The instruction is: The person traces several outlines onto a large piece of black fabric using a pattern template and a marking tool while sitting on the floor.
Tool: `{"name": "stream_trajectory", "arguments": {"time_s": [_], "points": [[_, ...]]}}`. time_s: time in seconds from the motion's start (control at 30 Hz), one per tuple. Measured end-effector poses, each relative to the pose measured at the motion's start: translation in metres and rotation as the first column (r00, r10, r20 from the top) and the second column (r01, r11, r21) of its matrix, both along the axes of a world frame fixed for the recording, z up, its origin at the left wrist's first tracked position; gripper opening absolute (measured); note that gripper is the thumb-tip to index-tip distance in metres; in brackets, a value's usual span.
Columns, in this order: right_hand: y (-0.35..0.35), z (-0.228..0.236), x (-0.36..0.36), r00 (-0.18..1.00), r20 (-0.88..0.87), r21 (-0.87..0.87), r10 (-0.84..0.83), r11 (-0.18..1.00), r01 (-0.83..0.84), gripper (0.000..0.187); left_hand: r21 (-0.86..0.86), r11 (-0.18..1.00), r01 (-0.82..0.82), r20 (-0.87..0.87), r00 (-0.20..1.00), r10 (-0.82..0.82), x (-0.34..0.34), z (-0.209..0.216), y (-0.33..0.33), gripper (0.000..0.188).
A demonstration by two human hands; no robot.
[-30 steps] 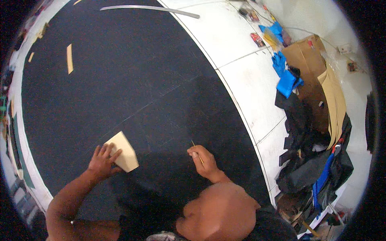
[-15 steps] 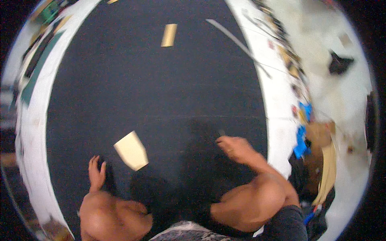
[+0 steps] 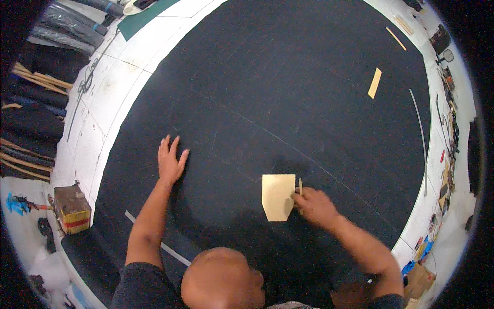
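My left hand (image 3: 171,164) lies on a wide sheet of black material (image 3: 226,134), fingers spread, holding nothing. To the right, my right hand (image 3: 315,207) is closed around a thin pale stick (image 3: 300,186) that sticks up past the fingers. Its fingertips meet the right edge of a cream pattern piece (image 3: 278,198), which is flat, square at the far end and tapered at the near end. Faint light lines (image 3: 272,135) run across the black sheet. My bent knee (image 3: 221,278) shows at the lower edge.
Grey strips lie beneath my left forearm (image 3: 175,254) and at the far right (image 3: 423,139). Another cream piece (image 3: 375,83) rests farther off. A worn box (image 3: 73,208) stands at the left edge, by white floor tiles (image 3: 110,82). Tools line the right side.
The view has turned, shifting the whole scene. My left hand has reached farther forward with its fingers spread. My right hand, previously apart from the cream pattern piece, is now at its edge.
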State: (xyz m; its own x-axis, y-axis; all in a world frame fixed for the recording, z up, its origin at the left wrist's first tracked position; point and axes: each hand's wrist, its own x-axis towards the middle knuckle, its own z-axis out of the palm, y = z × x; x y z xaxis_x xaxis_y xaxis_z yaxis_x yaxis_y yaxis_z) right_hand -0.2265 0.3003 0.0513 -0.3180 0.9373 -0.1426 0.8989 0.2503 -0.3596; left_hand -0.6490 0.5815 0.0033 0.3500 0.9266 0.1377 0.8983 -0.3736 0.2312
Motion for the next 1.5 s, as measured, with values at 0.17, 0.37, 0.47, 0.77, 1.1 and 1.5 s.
{"name": "stream_trajectory", "arguments": {"time_s": [0.17, 0.37, 0.47, 0.77, 1.1, 1.5], "points": [[0.003, -0.013, -0.088, 0.926, -0.059, -0.072, -0.374, 0.926, 0.369, 0.045, 0.056, 0.979, 0.193, -0.062, 0.980, -0.190, 0.080, 0.007, 0.099, 0.054], [0.018, -0.012, -0.109, 0.763, -0.139, -0.184, -0.632, 0.773, 0.607, 0.041, 0.004, 0.980, 0.199, -0.022, 0.980, -0.199, 0.095, -0.010, 0.151, 0.055], [0.016, -0.011, -0.111, 0.717, -0.138, -0.227, -0.683, 0.727, 0.648, 0.041, -0.051, 0.979, 0.197, -0.029, 0.980, -0.199, 0.098, -0.013, 0.148, 0.055], [0.028, -0.005, -0.120, 0.503, -0.174, -0.460, -0.847, 0.522, 0.718, 0.044, -0.110, 0.969, 0.222, -0.051, 0.972, -0.228, 0.106, 0.001, 0.158, 0.058], [0.076, 0.015, -0.124, 0.325, 0.017, -0.557, -0.945, 0.261, 0.789, 0.042, -0.011, 0.956, 0.294, -0.130, 0.947, -0.293, 0.088, -0.019, 0.165, 0.062], [0.119, 0.006, -0.168, 0.070, 0.187, -0.346, -0.980, 0.001, 0.938, 0.035, -0.017, 0.926, 0.376, -0.130, 0.918, -0.375, 0.078, -0.017, 0.181, 0.065]]}}
